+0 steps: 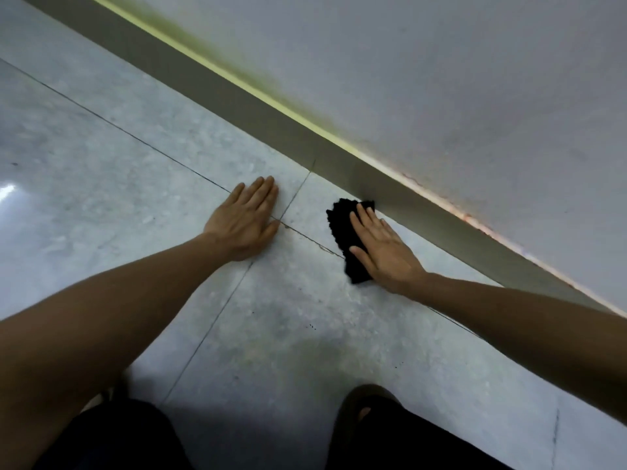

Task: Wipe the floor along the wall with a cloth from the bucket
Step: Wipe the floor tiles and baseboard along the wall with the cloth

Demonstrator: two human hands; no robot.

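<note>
Fingers [368, 217] of the right hand [386, 252] are laid out straight and flat on the black cloth [342, 228], nothing gripped; the left hand [242, 222] is spread flat on the floor [101, 184], fingers together and released.

The cloth is pressed against the pale tiled floor just beside the grey skirting board [424, 212], its far corner touching or nearly touching the board's base. The wall [441, 79] above is pale, with a yellowish stain seen along its bottom edge. The left hand is placed near a crossing of tile joints, apart from the cloth. Both bare forearms are stretched forward from the lower corners. Dark-clothed knees are seen at the bottom edge, with a sandalled foot [368, 407] partly shown at lower right. A few dark specks are scattered on the tile between knees and cloth.
</note>
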